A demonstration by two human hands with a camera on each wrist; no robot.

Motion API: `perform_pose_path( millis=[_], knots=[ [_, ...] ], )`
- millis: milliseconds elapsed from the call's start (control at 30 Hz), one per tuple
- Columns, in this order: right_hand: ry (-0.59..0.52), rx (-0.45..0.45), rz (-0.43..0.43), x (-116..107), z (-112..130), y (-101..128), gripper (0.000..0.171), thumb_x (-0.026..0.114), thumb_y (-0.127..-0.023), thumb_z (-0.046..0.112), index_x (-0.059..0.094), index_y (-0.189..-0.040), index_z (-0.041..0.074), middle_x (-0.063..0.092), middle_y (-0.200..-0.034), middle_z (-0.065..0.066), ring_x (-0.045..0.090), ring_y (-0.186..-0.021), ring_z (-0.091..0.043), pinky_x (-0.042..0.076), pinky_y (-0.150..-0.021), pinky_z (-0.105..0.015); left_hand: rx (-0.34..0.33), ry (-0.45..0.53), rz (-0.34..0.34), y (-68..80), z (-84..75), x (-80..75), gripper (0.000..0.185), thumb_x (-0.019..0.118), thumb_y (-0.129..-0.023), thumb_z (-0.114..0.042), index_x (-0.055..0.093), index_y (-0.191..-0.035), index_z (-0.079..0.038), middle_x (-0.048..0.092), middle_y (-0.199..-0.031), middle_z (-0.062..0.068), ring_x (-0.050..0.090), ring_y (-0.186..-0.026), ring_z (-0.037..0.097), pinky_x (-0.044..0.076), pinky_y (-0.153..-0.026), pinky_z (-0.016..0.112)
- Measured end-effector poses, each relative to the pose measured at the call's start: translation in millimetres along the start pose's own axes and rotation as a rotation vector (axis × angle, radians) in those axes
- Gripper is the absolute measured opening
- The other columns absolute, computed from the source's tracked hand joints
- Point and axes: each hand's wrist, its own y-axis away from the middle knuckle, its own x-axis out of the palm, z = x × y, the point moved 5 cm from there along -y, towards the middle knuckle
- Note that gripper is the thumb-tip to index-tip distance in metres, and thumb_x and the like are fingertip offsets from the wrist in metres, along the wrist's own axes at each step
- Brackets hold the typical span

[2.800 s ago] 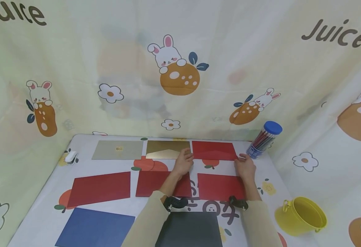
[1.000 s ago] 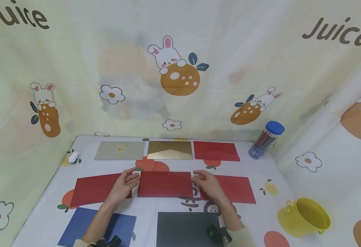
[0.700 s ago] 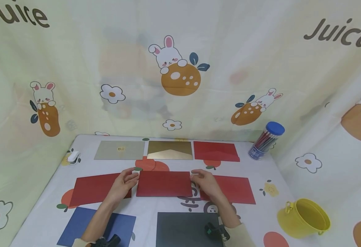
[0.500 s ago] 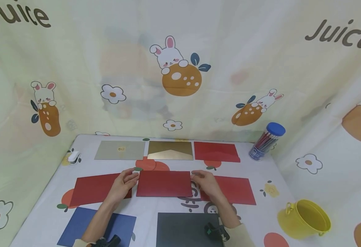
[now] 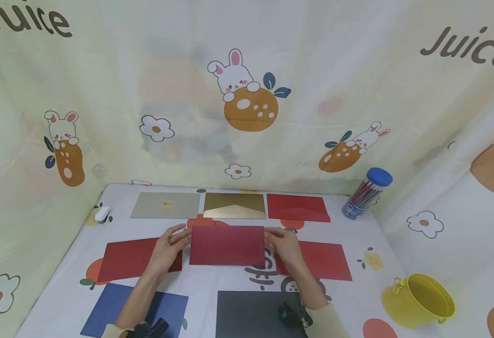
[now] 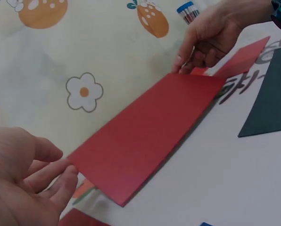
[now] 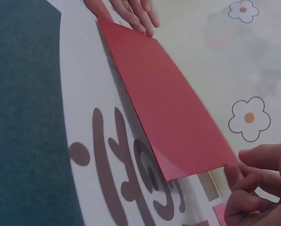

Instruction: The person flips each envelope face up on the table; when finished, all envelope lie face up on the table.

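A stiff red rectangular card [image 5: 227, 245] is raised off the table, and its shadow shows beneath it in the right wrist view. My left hand [image 5: 164, 253] pinches its left edge near the far corner. At the opposite short edge, my right hand [image 5: 288, 249] pinches the far right corner. The card [image 6: 145, 132] tilts up toward the back in the left wrist view. Two more red cards lie flat under or beside my forearms, one on the left [image 5: 122, 260] and one on the right [image 5: 329, 260].
Along the back edge lie a grey card [image 5: 145, 205], a gold card [image 5: 234, 201] and a red card [image 5: 297, 206]. Nearer are a blue sheet [image 5: 99, 310] and a dark sheet [image 5: 251, 314]. A pencil jar [image 5: 365, 195], yellow bucket [image 5: 417, 300] and small white stapler [image 5: 103, 215] stand around.
From the back row, both hands came to the middle red card's short sides. They took hold of it and have just lifted it from the table, its near edge moving away from me.
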Motion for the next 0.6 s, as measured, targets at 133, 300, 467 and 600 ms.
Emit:
perform_pose_path(
  millis=[133, 300, 467, 600],
  knots=[
    [-0.036, -0.011, -0.041, -3, 4, -2, 0.027, 0.073, -0.093, 0.029, 0.074, -0.117, 0.016, 0.071, -0.113, -0.003, 0.061, -0.106, -0.025, 0.056, -0.084, -0.038, 0.026, 0.004, -0.021, -0.9, -6.9, -2.3, 0.052, 0.059, -0.102, -0.014, 0.041, -0.151, -0.013, 0.060, -0.141, 0.010, 0.061, -0.126, 0.025, 0.049, -0.102, 0.028],
    [-0.093, -0.029, -0.069, -5, 10, -3, 0.026, 0.074, -0.093, 0.032, 0.073, -0.114, 0.017, 0.070, -0.112, -0.003, 0.060, -0.108, -0.025, 0.055, -0.089, -0.039, 0.049, 0.022, -0.032, -0.3, -17.3, -3.8, 0.051, 0.061, -0.102, -0.020, 0.044, -0.150, -0.015, 0.062, -0.136, 0.009, 0.062, -0.124, 0.024, 0.048, -0.104, 0.031],
    [-0.151, -0.061, -0.066, -7, 14, -4, 0.030, 0.075, -0.091, 0.035, 0.073, -0.113, 0.015, 0.069, -0.105, -0.006, 0.058, -0.097, -0.024, 0.054, -0.080, -0.039, 0.086, 0.057, -0.038, 1.4, -25.6, -4.3, 0.051, 0.063, -0.101, -0.027, 0.047, -0.147, -0.015, 0.064, -0.133, 0.012, 0.062, -0.123, 0.027, 0.046, -0.108, 0.040],
    [-0.210, -0.076, -0.033, -7, 15, -4, 0.035, 0.074, -0.092, 0.036, 0.072, -0.115, 0.009, 0.071, -0.101, -0.014, 0.057, -0.080, -0.023, 0.050, -0.066, -0.032, 0.089, 0.056, -0.073, 2.6, -27.1, -4.5, 0.047, 0.063, -0.101, -0.029, 0.051, -0.144, -0.014, 0.065, -0.131, 0.014, 0.063, -0.123, 0.029, 0.047, -0.106, 0.041]
  ],
)
